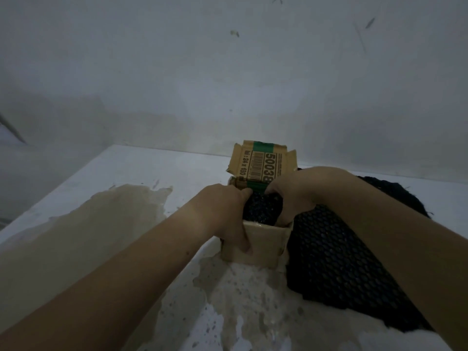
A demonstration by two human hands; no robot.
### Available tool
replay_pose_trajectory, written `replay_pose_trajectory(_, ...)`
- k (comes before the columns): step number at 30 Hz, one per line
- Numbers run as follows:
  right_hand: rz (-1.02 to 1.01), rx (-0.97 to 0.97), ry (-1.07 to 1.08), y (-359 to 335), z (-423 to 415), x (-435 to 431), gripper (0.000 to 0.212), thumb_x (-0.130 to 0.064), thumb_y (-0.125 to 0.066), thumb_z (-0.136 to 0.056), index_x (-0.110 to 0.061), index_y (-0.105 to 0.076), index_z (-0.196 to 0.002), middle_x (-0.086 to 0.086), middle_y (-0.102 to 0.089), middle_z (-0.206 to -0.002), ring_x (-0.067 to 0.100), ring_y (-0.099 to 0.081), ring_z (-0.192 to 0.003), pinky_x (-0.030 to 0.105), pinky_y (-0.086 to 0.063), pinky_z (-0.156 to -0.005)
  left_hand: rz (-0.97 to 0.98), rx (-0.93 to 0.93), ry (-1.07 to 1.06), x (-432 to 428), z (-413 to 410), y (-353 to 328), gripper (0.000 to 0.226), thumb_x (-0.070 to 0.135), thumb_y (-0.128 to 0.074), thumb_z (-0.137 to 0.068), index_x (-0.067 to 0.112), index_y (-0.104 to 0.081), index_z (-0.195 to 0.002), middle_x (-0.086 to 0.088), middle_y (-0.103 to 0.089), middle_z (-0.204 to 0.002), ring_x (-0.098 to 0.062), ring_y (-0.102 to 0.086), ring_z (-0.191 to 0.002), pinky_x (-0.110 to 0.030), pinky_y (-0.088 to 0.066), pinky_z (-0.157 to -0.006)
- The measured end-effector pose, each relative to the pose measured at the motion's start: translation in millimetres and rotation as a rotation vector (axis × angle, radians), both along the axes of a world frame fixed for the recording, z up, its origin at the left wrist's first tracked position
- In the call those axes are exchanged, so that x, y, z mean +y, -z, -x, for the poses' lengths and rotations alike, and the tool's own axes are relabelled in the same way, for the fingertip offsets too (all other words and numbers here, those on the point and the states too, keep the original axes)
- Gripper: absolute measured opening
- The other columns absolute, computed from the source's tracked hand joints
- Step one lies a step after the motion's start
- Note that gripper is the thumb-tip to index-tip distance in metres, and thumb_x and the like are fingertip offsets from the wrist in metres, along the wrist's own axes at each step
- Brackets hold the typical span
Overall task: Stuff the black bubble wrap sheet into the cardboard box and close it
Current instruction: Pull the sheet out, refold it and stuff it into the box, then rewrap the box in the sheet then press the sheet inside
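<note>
A small cardboard box (pixel 260 245) stands on the white surface, its printed lid flap (pixel 263 160) raised at the back. Black bubble wrap (pixel 331 257) fills part of the box's opening and spills out over its right side onto the surface. My left hand (pixel 225 214) grips the box's left wall, thumb on the front face and fingers over the rim. My right hand (pixel 291 193) reaches into the opening, with its fingers curled down into the wrap and its thumb pressing inside the front right corner.
The white surface (pixel 126 178) has large patches of peeled, yellowish coating (pixel 96 224) to the left and in front of the box. A stained white wall (pixel 228 72) rises close behind the box.
</note>
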State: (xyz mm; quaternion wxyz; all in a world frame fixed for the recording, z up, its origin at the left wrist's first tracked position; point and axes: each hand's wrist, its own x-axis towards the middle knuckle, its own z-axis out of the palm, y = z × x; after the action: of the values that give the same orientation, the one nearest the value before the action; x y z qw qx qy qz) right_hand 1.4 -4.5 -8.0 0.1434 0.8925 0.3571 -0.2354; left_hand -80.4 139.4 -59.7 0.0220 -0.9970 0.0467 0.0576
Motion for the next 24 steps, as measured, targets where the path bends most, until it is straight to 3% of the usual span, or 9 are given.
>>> replay_pose_trajectory(2, -0.053, -0.008, -0.008, 0.7, 3.4, -5.3, 0.072, -0.053, -0.073, -0.075, -0.024, -0.048, -0.137, 0.0, -0.059, -0.123, 0.022, -0.057, -0.109, 0.037, -0.05, -0.094, -0.013, 0.013, -0.009, -1.5, 2.4, -4.4, 0.104, 0.074, -0.081, -0.042, 0.027, -0.048, -0.128, 0.002, -0.065, -0.108, -0.018, -0.06, -0.084, -0.031, -0.05, -0.072)
replay_pose_trajectory(4, -0.13, -0.027, -0.013, 1.8, 9.3, -10.0, 0.077, -0.049, -0.073, -0.079, -0.022, -0.041, -0.144, 0.001, -0.052, -0.137, 0.023, -0.052, -0.119, 0.037, -0.046, -0.098, -0.02, -0.013, -0.015, -2.2, 6.9, -8.4, 0.102, 0.077, -0.079, -0.042, 0.027, -0.049, -0.126, 0.003, -0.066, -0.106, -0.018, -0.062, -0.085, -0.032, -0.052, -0.072)
replay_pose_trajectory(6, -0.229, -0.056, -0.021, 2.8, 15.1, -16.7, 0.073, -0.041, -0.072, -0.082, -0.021, -0.039, -0.145, 0.002, -0.05, -0.139, 0.022, -0.052, -0.119, 0.036, -0.047, -0.098, -0.047, -0.081, -0.009, -2.9, 13.8, -9.5, 0.098, 0.08, -0.076, -0.043, 0.027, -0.05, -0.122, 0.005, -0.066, -0.104, -0.017, -0.063, -0.084, -0.032, -0.053, -0.073)
replay_pose_trajectory(8, -0.346, -0.059, -0.011, 2.9, 21.0, -27.7, 0.064, -0.035, -0.069, -0.084, -0.025, -0.043, -0.142, 0.0, -0.054, -0.132, 0.02, -0.055, -0.11, 0.034, -0.05, -0.091, -0.081, -0.149, 0.008, -4.5, 21.7, -11.7, 0.095, 0.083, -0.071, -0.046, 0.029, -0.05, -0.122, 0.006, -0.066, -0.107, -0.017, -0.064, -0.09, -0.035, -0.049, -0.084)
replay_pose_trajectory(12, -0.609, -0.053, 0.038, 3.5, 34.6, -67.6, 0.062, -0.039, -0.064, -0.087, -0.044, -0.037, -0.142, -0.007, -0.054, -0.133, 0.009, -0.059, -0.098, 0.026, -0.051, -0.081, -0.047, -0.252, 0.032, -10.4, 45.0, -27.4, 0.098, 0.081, -0.058, -0.061, 0.028, -0.042, -0.141, 0.006, -0.052, -0.136, -0.021, -0.048, -0.125, -0.048, -0.027, -0.111)
replay_pose_trajectory(14, -0.707, -0.075, 0.066, 9.5, 42.0, -96.0, 0.061, -0.044, -0.063, -0.087, -0.05, -0.034, -0.141, -0.013, -0.052, -0.137, 0.004, -0.06, -0.096, 0.021, -0.05, -0.079, 0.139, -0.426, 0.124, -24.0, 56.2, -34.0, 0.068, 0.069, -0.053, -0.075, 0.026, -0.053, -0.128, 0.007, -0.056, -0.125, -0.017, -0.052, -0.113, -0.038, -0.037, -0.1)
replay_pose_trajectory(17, -0.791, -0.128, 0.192, 31.3, 52.2, -145.3, 0.06, -0.048, -0.065, -0.085, -0.042, -0.041, -0.14, -0.02, -0.045, -0.143, -0.008, -0.043, -0.114, 0.01, -0.033, -0.09, 0.406, -0.59, 0.338, -66.1, 69.7, -27.2, 0.019, 0.037, -0.059, -0.085, 0.023, -0.059, -0.097, 0.011, -0.055, -0.097, -0.011, -0.052, -0.089, -0.032, -0.042, -0.078)
replay_pose_trajectory(20, -0.876, -0.219, 0.335, 59.8, 58.5, -192.0, 0.057, -0.045, -0.068, -0.084, -0.03, -0.051, -0.137, -0.015, -0.048, -0.14, -0.007, -0.037, -0.12, 0.009, -0.025, -0.098, 0.587, -0.44, 0.457, -115.9, 72.9, 5.1, 0.006, 0.018, -0.057, -0.089, 0.019, -0.06, -0.094, 0.008, -0.056, -0.097, -0.009, -0.051, -0.086, -0.03, -0.046, -0.077)
replay_pose_trajectory(24, -0.938, -0.352, 0.589, 92.6, 59.3, -240.2, 0.046, -0.039, -0.066, -0.088, -0.019, -0.058, -0.129, -0.001, -0.056, -0.137, 0.012, -0.05, -0.122, 0.021, -0.031, -0.099, 0.769, -0.217, 0.279, -155.0, 60.8, 53.5, 0.027, 0.021, -0.051, -0.097, 0.018, -0.054, -0.124, 0.004, -0.045, -0.138, -0.01, -0.042, -0.128, -0.025, -0.035, -0.106)
